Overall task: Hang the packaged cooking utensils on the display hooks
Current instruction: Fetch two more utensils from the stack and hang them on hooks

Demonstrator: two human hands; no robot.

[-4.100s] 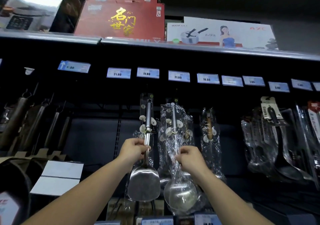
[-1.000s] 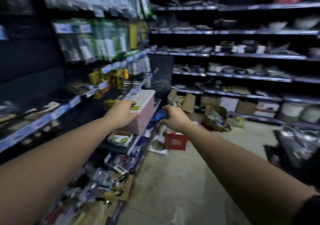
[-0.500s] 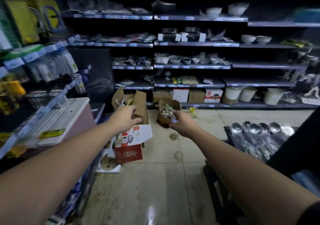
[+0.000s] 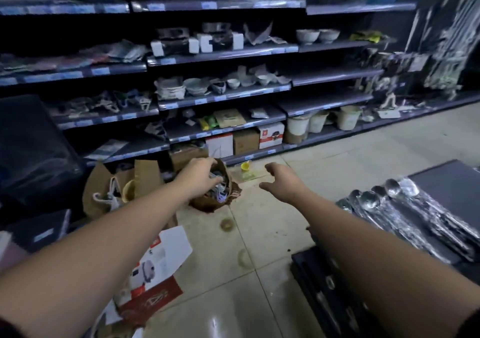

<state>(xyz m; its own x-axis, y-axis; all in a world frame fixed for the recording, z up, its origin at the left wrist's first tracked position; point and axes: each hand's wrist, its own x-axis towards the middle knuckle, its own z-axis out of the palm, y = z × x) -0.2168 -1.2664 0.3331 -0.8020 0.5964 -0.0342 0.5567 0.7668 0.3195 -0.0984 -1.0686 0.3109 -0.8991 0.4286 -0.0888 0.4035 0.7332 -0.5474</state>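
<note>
Bare forearms (image 4: 124, 236) lead to the left hand (image 4: 200, 179) and right hand (image 4: 281, 183); dark sleeve edges (image 4: 472, 324) show at the lower corners.

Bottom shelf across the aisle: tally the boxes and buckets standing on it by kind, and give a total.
White-and-red boxes: 2
Brown cartons: 2, the left one partly hidden
Pale buckets: 3
Total: 7

Dim, motion-blurred view, glare on floor (image 4: 215, 322), edges bowed.
</note>
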